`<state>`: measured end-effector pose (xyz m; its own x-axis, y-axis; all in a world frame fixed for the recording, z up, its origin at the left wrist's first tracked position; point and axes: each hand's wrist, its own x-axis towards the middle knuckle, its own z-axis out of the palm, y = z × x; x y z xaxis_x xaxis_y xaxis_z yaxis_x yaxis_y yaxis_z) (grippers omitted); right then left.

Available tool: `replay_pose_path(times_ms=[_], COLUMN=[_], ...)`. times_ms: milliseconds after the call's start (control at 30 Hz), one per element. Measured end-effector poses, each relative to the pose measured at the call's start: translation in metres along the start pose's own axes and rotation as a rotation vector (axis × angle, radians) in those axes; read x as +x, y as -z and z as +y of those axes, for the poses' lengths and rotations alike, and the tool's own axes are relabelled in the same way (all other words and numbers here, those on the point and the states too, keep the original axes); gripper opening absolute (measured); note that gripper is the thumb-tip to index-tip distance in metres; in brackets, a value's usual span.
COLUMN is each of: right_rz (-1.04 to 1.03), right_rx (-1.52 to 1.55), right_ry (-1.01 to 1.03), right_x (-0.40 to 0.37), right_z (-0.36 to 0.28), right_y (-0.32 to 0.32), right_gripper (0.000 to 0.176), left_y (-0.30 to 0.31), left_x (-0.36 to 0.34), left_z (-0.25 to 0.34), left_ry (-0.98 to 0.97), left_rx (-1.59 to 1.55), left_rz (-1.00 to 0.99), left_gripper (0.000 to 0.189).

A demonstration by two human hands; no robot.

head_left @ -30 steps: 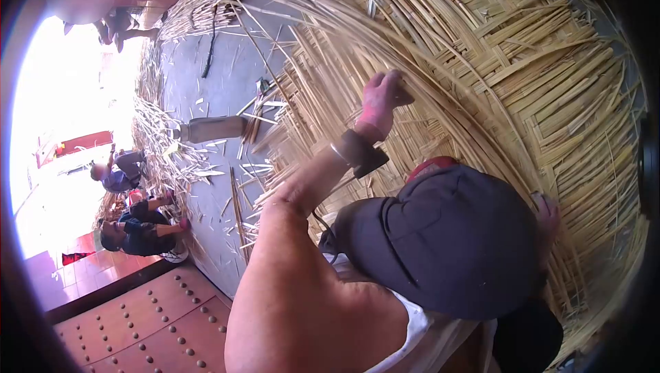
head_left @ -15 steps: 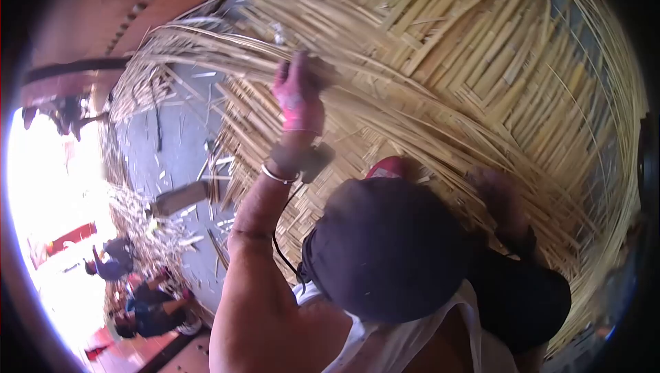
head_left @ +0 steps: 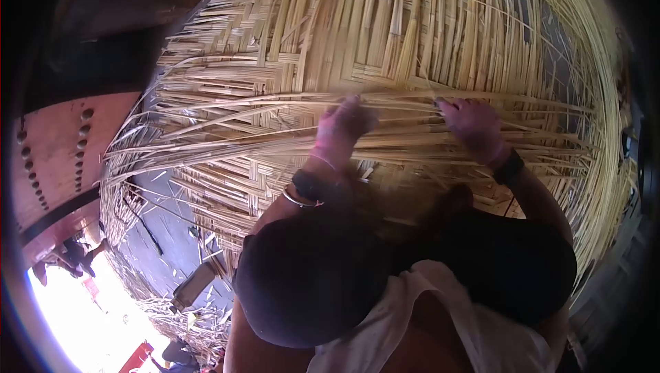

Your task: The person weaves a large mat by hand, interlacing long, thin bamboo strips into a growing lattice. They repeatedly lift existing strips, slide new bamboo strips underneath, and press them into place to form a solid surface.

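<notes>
A large mat of split bamboo strips (head_left: pixel 251 108), partly woven, lies under both my hands, with long loose strips (head_left: pixel 234 149) running crosswise over it. My left hand (head_left: pixel 340 131) is over these loose strips, blurred by motion, so its fingers do not show clearly. It has a pinkish tint, and a dark band and a pale bangle circle the wrist. To its right, my right hand (head_left: pixel 474 129) is closed at the same band of strips, fingertips pinching a thin bamboo strip. A dark wristband (head_left: pixel 509 167) is on that arm. My knees stand close below the hands.
A block-like tool (head_left: pixel 194 286) lies on the grey floor (head_left: pixel 165 204) at left, among bamboo scraps. Long loose strip ends (head_left: pixel 605 112) curve along the right edge. A reddish studded panel (head_left: pixel 58 156) stands at far left. Part of another person (head_left: pixel 179 356) shows bottom left.
The view has turned, so the loose strips now run nearly level. My right hand has come up from beside my knee onto the strips. Both hands are now closer together.
</notes>
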<state>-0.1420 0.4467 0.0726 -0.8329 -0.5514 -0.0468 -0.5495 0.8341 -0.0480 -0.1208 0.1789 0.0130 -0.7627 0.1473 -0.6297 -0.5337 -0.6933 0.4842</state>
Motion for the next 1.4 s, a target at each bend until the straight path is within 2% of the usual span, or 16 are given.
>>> replay_pose_path(times_ms=[67, 133, 167, 267, 367, 467, 567, 667, 767, 967, 1067, 1167, 1200, 1267, 1333, 1400], right_rz=[-0.08, 0.079, 0.168, 0.269, -0.005, -0.012, -0.092, -0.164, 0.257, -0.689, -0.681, 0.085, 0.064, 0.019, 0.007, 0.003], right_rx=[0.158, 0.474, 0.626, 0.618, 0.484, 0.415, 0.925, 1.178, 0.894, 1.574, 1.521, 1.001, 0.807, 0.422, 0.302, 0.314], right_ry=[-0.071, -0.075, -0.074, -0.084, -0.093, -0.078, -0.267, -0.353, 0.036, -0.689, -0.61, 0.15, 0.135, 0.102, 0.152, 0.148], right_x=[0.001, -0.006, -0.008, -0.013, -0.007, -0.008, -0.009, -0.006, 0.004, 0.018, 0.022, 0.015, 0.015, 0.016, 0.015, 0.013], right_z=[-0.012, -0.005, -0.002, -0.004, -0.008, -0.013, -0.01, -0.012, -0.011, -0.002, -0.01, -0.014, -0.017, -0.03, -0.036, -0.037], right_y=[-0.001, -0.022, -0.033, -0.041, -0.023, -0.032, -0.04, -0.037, -0.049, -0.012, -0.006, -0.05, -0.042, -0.02, -0.032, -0.042], right_gripper=[0.02, 0.02, 0.02, 0.019, 0.02, 0.019, 0.016, 0.016, 0.015, 0.016, 0.016, 0.014, 0.017, 0.024, 0.023, 0.019], left_y=[-0.01, -0.007, -0.015, -0.029, -0.021, -0.018, -0.018, -0.02, 0.002, -0.021, -0.009, -0.001, -0.001, 0.036, 0.026, 0.004], left_x=[-0.002, 0.005, 0.002, -0.008, -0.002, -0.005, -0.011, -0.013, -0.002, -0.018, -0.011, -0.008, -0.007, 0.013, 0.011, 0.0], left_z=[-0.012, -0.022, -0.021, -0.026, -0.032, -0.034, -0.031, -0.03, -0.041, -0.028, -0.027, -0.032, -0.033, -0.044, -0.037, -0.037], left_ry=[-0.047, -0.227, -0.08, -0.2, -0.193, -0.334, -0.251, -0.271, -0.228, -0.34, -0.348, -0.308, -0.29, -0.2, -0.21, -0.316], left_rx=[0.143, 0.395, 0.087, 0.097, 0.092, 0.25, 0.032, 0.041, -0.019, 0.012, 0.044, 0.047, 0.044, -0.097, -0.091, 0.061], left_rz=[0.019, -0.061, 0.05, 0.057, 0.106, 0.053, -0.04, 0.005, 0.083, 0.079, 0.119, 0.24, 0.29, 0.135, 0.166, 0.387], left_gripper=[0.022, 0.02, 0.019, 0.014, 0.016, 0.014, 0.015, 0.015, 0.013, 0.009, 0.01, 0.011, 0.011, 0.01, 0.01, 0.011])
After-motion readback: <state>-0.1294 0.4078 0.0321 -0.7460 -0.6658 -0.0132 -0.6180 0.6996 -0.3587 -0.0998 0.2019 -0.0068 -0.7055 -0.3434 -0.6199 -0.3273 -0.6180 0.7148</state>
